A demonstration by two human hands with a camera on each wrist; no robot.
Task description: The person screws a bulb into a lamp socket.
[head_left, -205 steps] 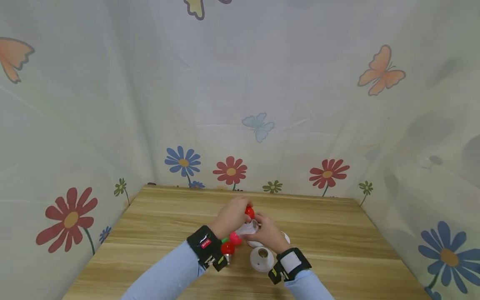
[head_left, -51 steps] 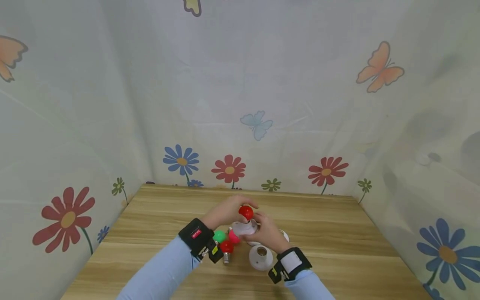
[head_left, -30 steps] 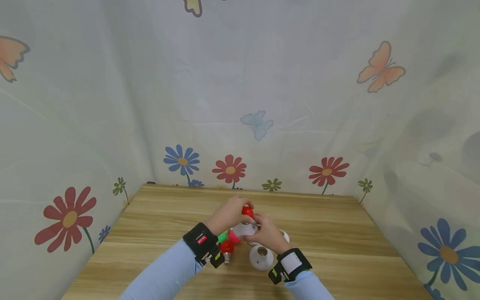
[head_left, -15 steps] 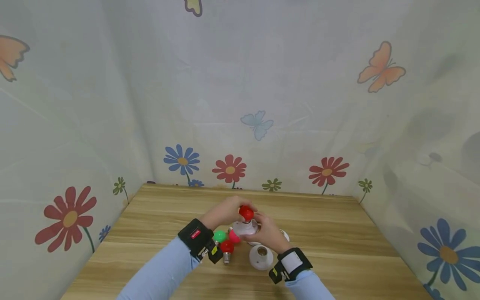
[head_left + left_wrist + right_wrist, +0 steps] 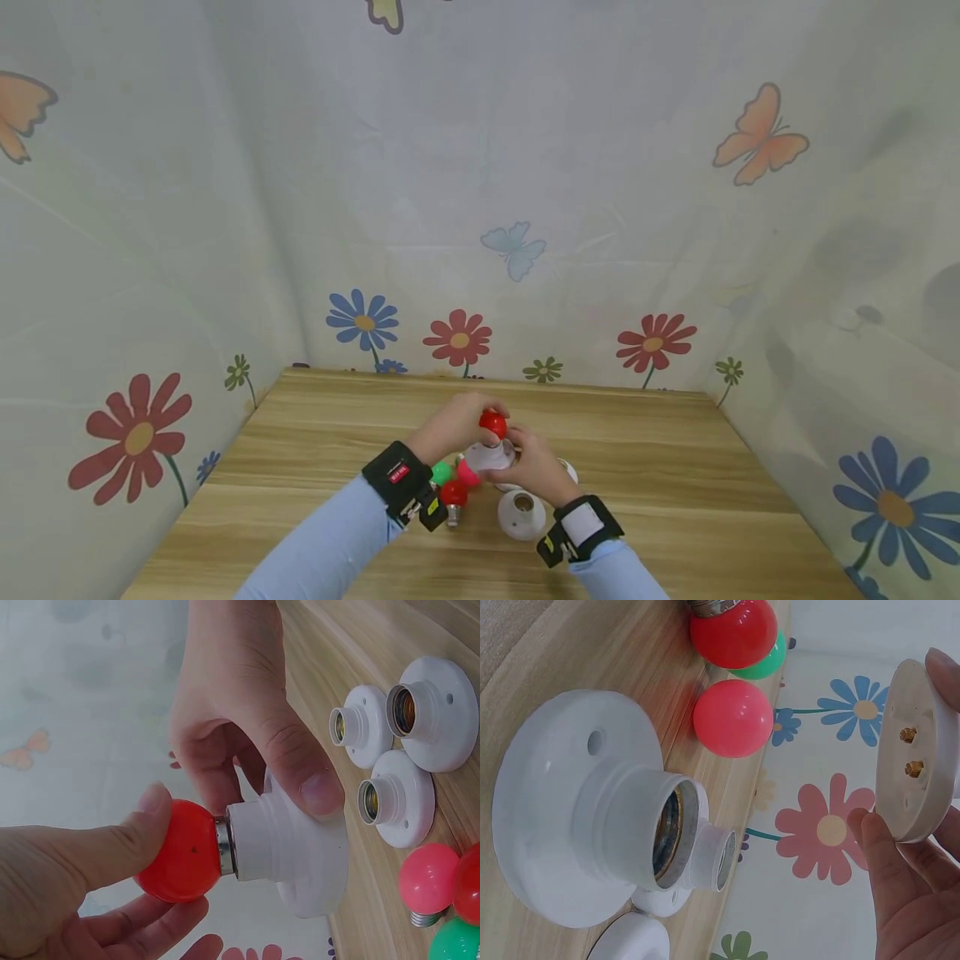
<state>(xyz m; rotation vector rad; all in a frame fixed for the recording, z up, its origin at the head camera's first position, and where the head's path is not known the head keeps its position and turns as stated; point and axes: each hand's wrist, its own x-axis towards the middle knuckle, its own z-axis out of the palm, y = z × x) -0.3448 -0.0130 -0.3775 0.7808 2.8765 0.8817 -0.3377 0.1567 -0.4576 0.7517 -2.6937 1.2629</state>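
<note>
My left hand point(image 5: 453, 427) pinches a red light bulb point(image 5: 180, 851) between thumb and fingers. The bulb's metal screw base sits partly inside the collar of a white lamp holder point(image 5: 319, 851), a strip of metal showing at the mouth. With thumb and fingers on its round base, my right hand point(image 5: 534, 467) grips that holder above the table. In the right wrist view the underside of the lamp holder point(image 5: 911, 750) shows two brass screws. Both hands are close together near the table's middle.
Three more white lamp holders, one of them the nearest holder point(image 5: 585, 817), stand socket-up on the wooden table point(image 5: 660, 467). Beside them lie a pink bulb point(image 5: 427, 877), another red bulb point(image 5: 453, 492) and a green bulb point(image 5: 455, 941). A flowered curtain point(image 5: 405, 167) hangs behind.
My left hand repeatedly turns at the bulb, its fingers wrapping over it and drawing back, with the wrist rolling. My right hand keeps the lamp holder nearly still. The loose bulbs and holders stay put.
</note>
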